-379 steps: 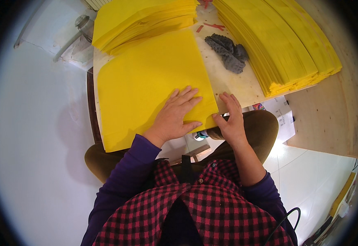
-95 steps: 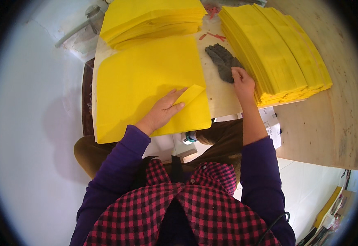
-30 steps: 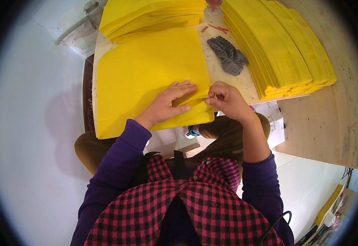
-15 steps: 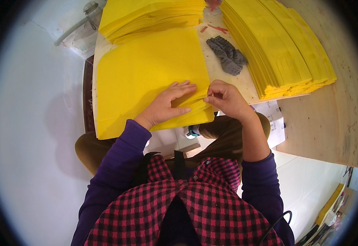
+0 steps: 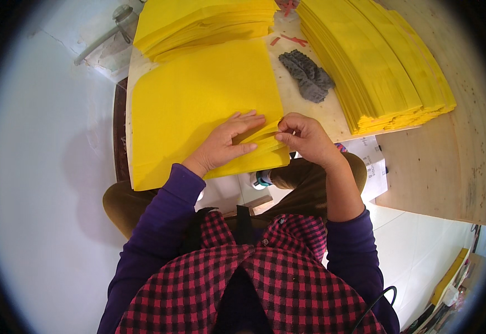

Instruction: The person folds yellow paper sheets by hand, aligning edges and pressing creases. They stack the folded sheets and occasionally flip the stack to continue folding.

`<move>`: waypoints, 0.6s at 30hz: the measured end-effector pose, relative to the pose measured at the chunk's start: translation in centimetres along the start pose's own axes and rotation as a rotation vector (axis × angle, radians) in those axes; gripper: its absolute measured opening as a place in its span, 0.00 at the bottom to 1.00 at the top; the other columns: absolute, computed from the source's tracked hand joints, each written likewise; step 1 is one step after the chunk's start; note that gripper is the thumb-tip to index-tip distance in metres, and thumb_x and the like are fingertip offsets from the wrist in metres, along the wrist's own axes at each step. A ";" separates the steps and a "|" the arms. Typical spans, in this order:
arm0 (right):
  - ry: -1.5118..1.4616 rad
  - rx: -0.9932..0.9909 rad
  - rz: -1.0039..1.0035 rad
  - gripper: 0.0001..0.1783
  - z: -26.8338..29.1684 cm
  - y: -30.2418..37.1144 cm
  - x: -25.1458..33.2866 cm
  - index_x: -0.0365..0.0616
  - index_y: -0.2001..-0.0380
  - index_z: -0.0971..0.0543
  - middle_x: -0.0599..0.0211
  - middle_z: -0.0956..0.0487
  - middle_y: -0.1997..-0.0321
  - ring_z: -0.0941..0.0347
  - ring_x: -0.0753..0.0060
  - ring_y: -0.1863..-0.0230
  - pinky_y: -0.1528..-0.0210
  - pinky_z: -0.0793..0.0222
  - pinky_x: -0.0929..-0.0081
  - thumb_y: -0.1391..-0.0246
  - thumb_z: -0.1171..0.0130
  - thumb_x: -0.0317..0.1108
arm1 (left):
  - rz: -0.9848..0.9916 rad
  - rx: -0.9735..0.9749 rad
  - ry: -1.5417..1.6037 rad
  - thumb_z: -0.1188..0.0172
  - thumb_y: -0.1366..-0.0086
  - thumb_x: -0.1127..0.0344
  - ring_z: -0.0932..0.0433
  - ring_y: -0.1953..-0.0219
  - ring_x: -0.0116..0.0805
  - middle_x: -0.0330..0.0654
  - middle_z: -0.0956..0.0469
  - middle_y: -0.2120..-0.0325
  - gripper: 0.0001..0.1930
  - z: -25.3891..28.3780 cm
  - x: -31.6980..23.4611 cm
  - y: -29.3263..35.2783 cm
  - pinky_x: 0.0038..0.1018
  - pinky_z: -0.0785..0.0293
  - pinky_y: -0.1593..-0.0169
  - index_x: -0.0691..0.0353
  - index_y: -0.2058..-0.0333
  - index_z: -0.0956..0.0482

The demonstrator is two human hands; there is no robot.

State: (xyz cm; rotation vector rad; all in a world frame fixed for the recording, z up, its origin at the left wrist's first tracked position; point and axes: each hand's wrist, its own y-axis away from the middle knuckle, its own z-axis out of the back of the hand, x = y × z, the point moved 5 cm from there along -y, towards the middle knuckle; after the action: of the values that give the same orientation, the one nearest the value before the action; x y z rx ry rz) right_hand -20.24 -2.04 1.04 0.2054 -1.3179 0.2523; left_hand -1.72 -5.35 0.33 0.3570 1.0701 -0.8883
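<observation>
A flat stack of yellow fabric sheets lies before me at the table's near edge. My left hand rests on top of it near the right front corner, fingers spread and holding nothing. At that same corner my right hand pinches the edge of a yellow fabric sheet between thumb and fingertips. The corner's top layers are lifted slightly apart, with a gap showing under them. How many layers the pinch takes in, I cannot tell.
Behind the sheets stands a thick yellow pile. Taller yellow stacks fill the table's right side. Between them lie a crumpled grey cloth and red strips. A wooden board stands at the right; a white wall is at the left.
My right hand has shifted slightly, and the lifted layers at the corner gape a little wider. My left hand stays nearly where it was.
</observation>
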 end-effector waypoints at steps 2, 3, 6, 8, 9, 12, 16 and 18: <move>-0.006 -0.003 -0.011 0.04 0.0 0.1 0.0 0.37 0.70 0.27 0.75 0.31 0.69 0.34 0.85 0.68 0.66 0.34 0.85 0.45 0.41 0.22 | -0.001 0.000 -0.002 0.40 0.39 0.58 0.44 0.33 0.44 0.46 0.32 0.41 0.29 0.0 0.0 0.0 0.38 0.55 0.31 0.64 0.41 0.32; -0.010 -0.010 -0.013 0.03 0.1 0.1 0.0 0.37 0.70 0.26 0.73 0.30 0.69 0.33 0.83 0.68 0.65 0.34 0.83 0.46 0.41 0.23 | -0.005 -0.001 -0.003 0.40 0.39 0.58 0.44 0.33 0.44 0.46 0.32 0.41 0.29 0.0 0.0 0.0 0.38 0.55 0.31 0.64 0.41 0.32; -0.009 -0.020 -0.008 0.03 0.1 0.1 0.1 0.36 0.71 0.25 0.71 0.28 0.69 0.32 0.81 0.68 0.64 0.33 0.82 0.46 0.41 0.23 | -0.010 -0.001 -0.003 0.40 0.39 0.58 0.44 0.33 0.45 0.46 0.32 0.41 0.29 0.0 0.1 0.0 0.38 0.55 0.31 0.64 0.41 0.32; 0.010 -0.010 0.009 0.04 0.0 0.1 0.2 0.36 0.70 0.26 0.75 0.30 0.68 0.33 0.84 0.67 0.65 0.34 0.84 0.45 0.41 0.23 | -0.010 -0.003 -0.005 0.40 0.39 0.58 0.44 0.33 0.45 0.46 0.32 0.41 0.29 0.0 0.1 0.0 0.38 0.56 0.31 0.64 0.41 0.32; 0.002 -0.010 0.006 0.03 0.0 0.1 0.2 0.36 0.70 0.26 0.75 0.30 0.68 0.33 0.84 0.67 0.65 0.34 0.84 0.45 0.41 0.23 | -0.008 -0.004 -0.007 0.40 0.39 0.58 0.43 0.33 0.44 0.46 0.32 0.41 0.29 0.0 0.1 -0.1 0.38 0.56 0.31 0.64 0.41 0.32; -0.010 -0.014 -0.001 0.03 0.0 0.2 0.0 0.36 0.70 0.26 0.74 0.30 0.67 0.33 0.84 0.67 0.64 0.33 0.84 0.45 0.42 0.23 | -0.002 -0.005 -0.004 0.41 0.39 0.58 0.43 0.33 0.44 0.46 0.32 0.41 0.29 0.0 0.1 0.0 0.38 0.56 0.31 0.64 0.41 0.32; 0.001 -0.017 0.020 0.03 -0.1 0.3 0.0 0.37 0.69 0.26 0.75 0.30 0.67 0.33 0.84 0.66 0.64 0.33 0.84 0.44 0.42 0.23 | -0.006 -0.007 0.003 0.41 0.38 0.59 0.43 0.33 0.45 0.46 0.32 0.41 0.28 -0.1 0.1 0.0 0.38 0.57 0.31 0.64 0.41 0.32; -0.020 -0.023 0.011 0.02 -0.1 0.3 0.0 0.36 0.69 0.25 0.73 0.29 0.67 0.32 0.82 0.66 0.63 0.33 0.82 0.45 0.42 0.23 | -0.011 -0.007 0.002 0.41 0.38 0.59 0.43 0.33 0.45 0.46 0.32 0.41 0.28 -0.1 0.1 0.0 0.39 0.57 0.31 0.64 0.41 0.32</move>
State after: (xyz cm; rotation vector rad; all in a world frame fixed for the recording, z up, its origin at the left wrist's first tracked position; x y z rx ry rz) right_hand -20.25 -1.70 1.03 0.1814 -1.3410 0.2446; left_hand -1.76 -5.35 0.19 0.3467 1.0776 -0.8938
